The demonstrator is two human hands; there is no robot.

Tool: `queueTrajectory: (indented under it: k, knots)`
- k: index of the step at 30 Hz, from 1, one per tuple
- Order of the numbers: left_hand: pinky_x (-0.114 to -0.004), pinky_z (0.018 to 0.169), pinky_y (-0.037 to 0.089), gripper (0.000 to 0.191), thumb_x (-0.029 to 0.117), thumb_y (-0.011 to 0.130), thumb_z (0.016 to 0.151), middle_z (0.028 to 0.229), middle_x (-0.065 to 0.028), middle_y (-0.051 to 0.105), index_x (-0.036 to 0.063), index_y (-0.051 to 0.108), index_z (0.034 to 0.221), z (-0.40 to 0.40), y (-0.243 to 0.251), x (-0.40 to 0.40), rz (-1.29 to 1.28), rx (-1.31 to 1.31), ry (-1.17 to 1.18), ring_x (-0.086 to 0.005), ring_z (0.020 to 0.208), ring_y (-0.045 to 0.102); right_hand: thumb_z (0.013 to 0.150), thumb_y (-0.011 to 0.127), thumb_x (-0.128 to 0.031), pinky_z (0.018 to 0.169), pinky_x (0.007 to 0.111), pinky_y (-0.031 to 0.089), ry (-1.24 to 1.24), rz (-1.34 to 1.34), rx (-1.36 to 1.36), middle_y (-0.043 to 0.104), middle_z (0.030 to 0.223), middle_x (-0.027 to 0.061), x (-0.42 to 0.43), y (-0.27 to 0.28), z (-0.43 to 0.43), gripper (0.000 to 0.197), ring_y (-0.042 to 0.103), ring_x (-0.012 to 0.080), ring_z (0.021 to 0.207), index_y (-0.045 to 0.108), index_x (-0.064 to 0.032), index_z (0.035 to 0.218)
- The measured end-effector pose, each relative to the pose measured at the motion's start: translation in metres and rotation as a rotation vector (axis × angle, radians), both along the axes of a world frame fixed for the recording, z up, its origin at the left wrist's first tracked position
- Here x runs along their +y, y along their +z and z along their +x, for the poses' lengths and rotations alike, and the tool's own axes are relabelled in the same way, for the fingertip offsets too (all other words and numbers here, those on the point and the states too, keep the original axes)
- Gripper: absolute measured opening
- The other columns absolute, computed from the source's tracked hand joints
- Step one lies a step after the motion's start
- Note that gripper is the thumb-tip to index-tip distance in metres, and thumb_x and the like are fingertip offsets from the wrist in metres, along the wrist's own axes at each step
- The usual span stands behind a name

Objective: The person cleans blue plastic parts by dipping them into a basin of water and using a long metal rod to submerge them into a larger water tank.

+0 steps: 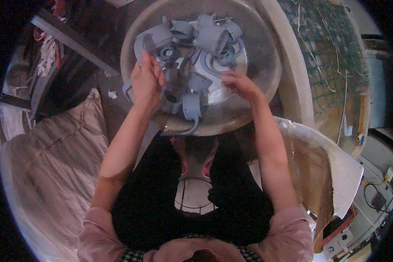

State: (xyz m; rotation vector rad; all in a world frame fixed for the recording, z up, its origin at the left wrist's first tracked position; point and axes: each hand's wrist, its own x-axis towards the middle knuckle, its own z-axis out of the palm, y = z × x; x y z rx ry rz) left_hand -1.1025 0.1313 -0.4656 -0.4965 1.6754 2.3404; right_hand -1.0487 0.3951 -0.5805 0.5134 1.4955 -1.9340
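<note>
A pile of grey moulded plastic parts [211, 39] with rings and curved arms lies in a wide round tub [265, 59] before me. My left hand [147, 77] is at the near left of the pile, against a large grey part [157, 34]; whether its fingers grip it is hidden. On the right, the bent fingers of my right hand [238, 84] are closed around the end of a curved grey plastic arm [209, 67]. A grey ringed part [193, 106] sits near the front rim, its thin curved arm reaching over the edge.
A brown fabric-like sheet [59, 154] is bunched at left, below a metal bar [75, 46]. To the right stands a large container [330, 59] with green netting and loose strips. A cardboard-lined container [308, 163] is by my right arm. My knees flank a round stool [195, 195].
</note>
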Motion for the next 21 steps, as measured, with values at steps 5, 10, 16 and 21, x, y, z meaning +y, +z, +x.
queueTrajectory:
  k: [5,10,16,21]
  knots:
    - [-0.029,0.056,0.044,0.023,0.029,0.057,0.094,0.069,-0.0045,0.056,0.0060,0.053,0.093,0.007,-0.012,0.011,-0.124,0.007,-0.125,-0.0153,0.060,0.055,0.088,0.064,-0.023,0.045,0.017,0.025,-0.078,-0.107,0.337,0.050,0.071,-0.0053,-0.026,0.042,0.004,0.026,0.037,0.0024,0.052,0.059,-0.0133,0.111]
    - [-0.027,0.056,0.043,0.024,0.025,0.058,0.093,0.084,-0.0044,0.064,0.0054,0.056,0.107,0.011,-0.003,0.028,-0.039,-0.005,-0.240,-0.0127,0.071,0.058,0.088,0.061,-0.021,0.070,0.026,0.044,0.261,-0.031,0.483,0.058,0.089,-0.0005,-0.040,0.059,0.002,0.035,0.053,0.0090,0.079,0.053,-0.0117,0.122]
    - [-0.025,0.055,0.042,0.026,0.026,0.061,0.091,0.084,-0.0035,0.064,0.0059,0.059,0.107,0.004,0.006,0.038,0.038,-0.041,-0.326,-0.0096,0.060,0.049,0.096,0.044,-0.041,0.078,0.028,0.047,0.294,-0.219,0.394,0.061,0.100,0.0029,-0.052,0.071,-0.002,0.042,0.058,0.0139,0.088,0.053,-0.0089,0.122]
    - [-0.022,0.052,0.040,0.027,0.029,0.060,0.092,0.085,-0.0039,0.066,0.0049,0.060,0.105,-0.005,-0.001,0.027,0.168,-0.158,-0.338,-0.0082,0.055,0.046,0.097,0.033,-0.053,0.084,0.030,0.047,-0.032,-0.225,0.318,0.063,0.106,0.0056,-0.028,0.076,-0.007,0.057,0.061,0.0164,0.096,0.059,-0.0049,0.114]
